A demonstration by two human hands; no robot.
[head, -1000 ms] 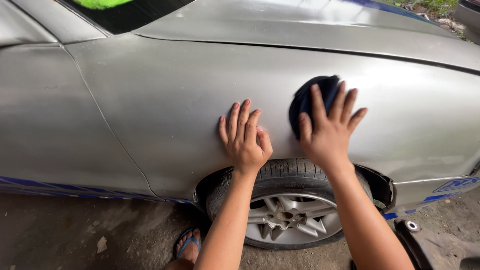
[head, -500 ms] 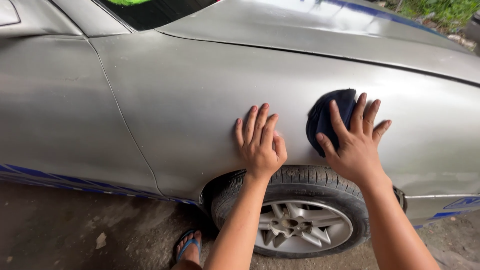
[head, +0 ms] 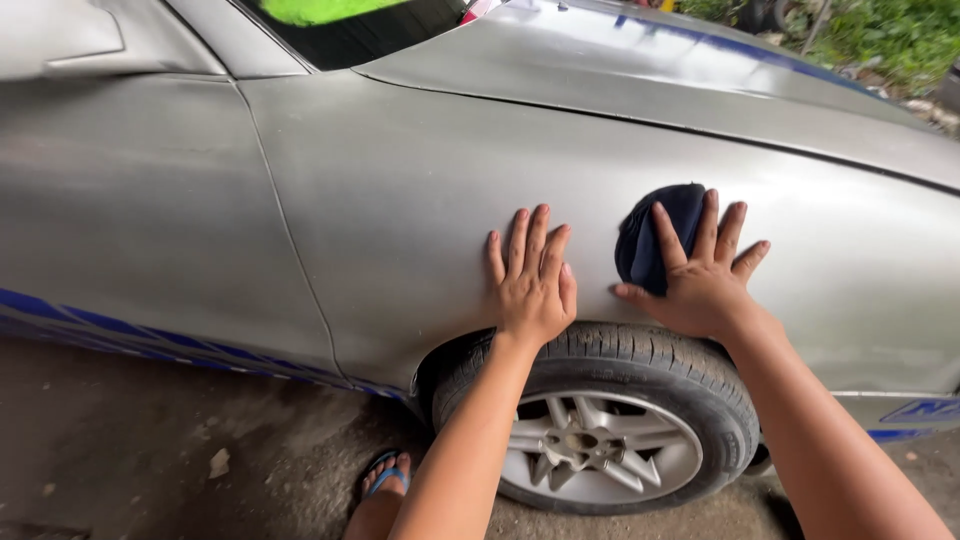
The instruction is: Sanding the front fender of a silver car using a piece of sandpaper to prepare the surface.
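Now we look down at the side of a silver car, both our bare hands laid on its front fender just above the wheel arch. Our right hand spreads its fingers wide and flat over a dark blue cloth, pressing it against the panel rather than gripping it; the cloth bunches under the palm, its upper edge showing past the fingertips. Our left hand lies open and flat on the bare metal just beside it, holding nothing, fingers together and pointing up. Below both hands sits the front tyre with its silver alloy wheel. A foot in a blue sandal stands on the dirty concrete floor. To wipe well, we judge the right palm should keep even pressure so the whole cloth stays on the paint, the left hand steadies us, and strokes overlap toward the fender's lower edge
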